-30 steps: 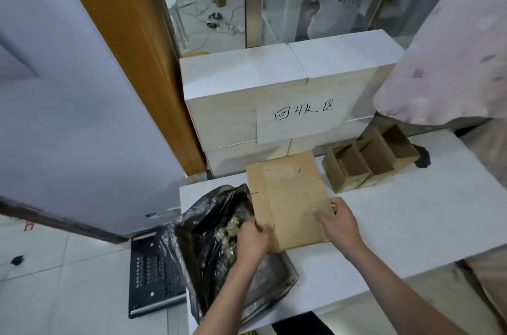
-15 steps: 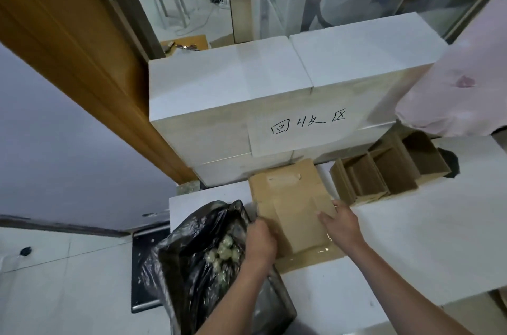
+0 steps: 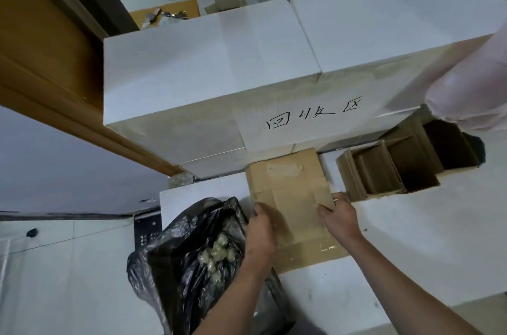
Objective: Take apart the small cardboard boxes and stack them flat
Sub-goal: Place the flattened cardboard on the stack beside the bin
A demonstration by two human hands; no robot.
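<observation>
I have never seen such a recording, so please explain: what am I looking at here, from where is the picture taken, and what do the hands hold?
There is no machine. A person wears a camera on the head, looking down at their own two bare hands. On the white table lies a flattened cardboard box. The left hand and the right hand rest on its two side edges; whether the fingers grip is unclear. Right of it stand open brown boxes, not yet taken apart. A black plastic bag sits at the left, and white cartons with a handwritten label stand behind.
</observation>
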